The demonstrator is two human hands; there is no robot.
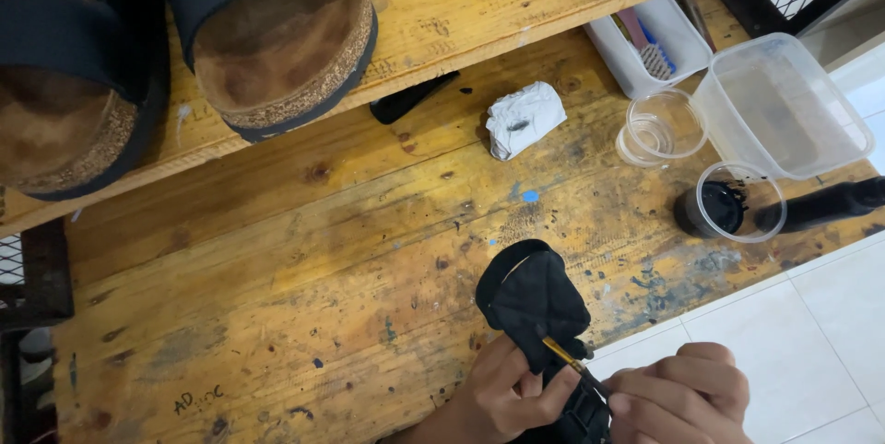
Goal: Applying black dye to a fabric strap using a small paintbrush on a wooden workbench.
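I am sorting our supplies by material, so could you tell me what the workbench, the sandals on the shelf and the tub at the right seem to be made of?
Workbench: bare wood, worn and stained; grain and knots show.
Sandals: grainy cork-like edges, brown suede-looking footbeds, matte black straps, probably leather or synthetic.
Tub: clear plastic; the bench shows through.

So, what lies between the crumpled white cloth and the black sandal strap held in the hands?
Head view: only bare, paint-stained wooden bench between crumpled white cloth and black sandal strap; small blue paint spot.
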